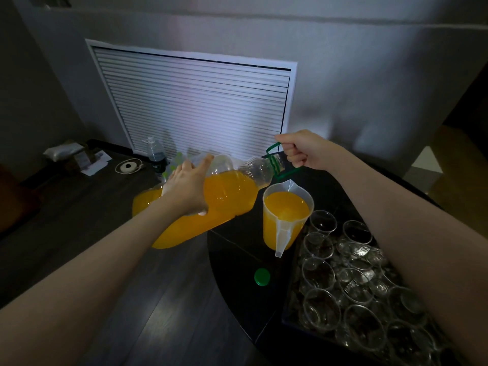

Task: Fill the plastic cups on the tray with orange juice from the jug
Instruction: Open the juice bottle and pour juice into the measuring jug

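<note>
Bottle (211, 204): big, heavy, soft-walled; tilted over jug, needs two hands.
L hand (184, 188): wraps belly.
R hand (298, 151): clenched round green neck handle (274, 159).
Jug (286, 217): near-full, table's far edge beside tray (286, 310); lift by handle.
Cups (343, 281): empty, flimsy.

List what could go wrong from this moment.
1. The jug is already nearly full; more from the tilted bottle could overflow it.
2. The bottle is big and mostly full, held by the left hand underneath and the right hand on the green handle; a slipping grip could spill juice over the table.
</note>
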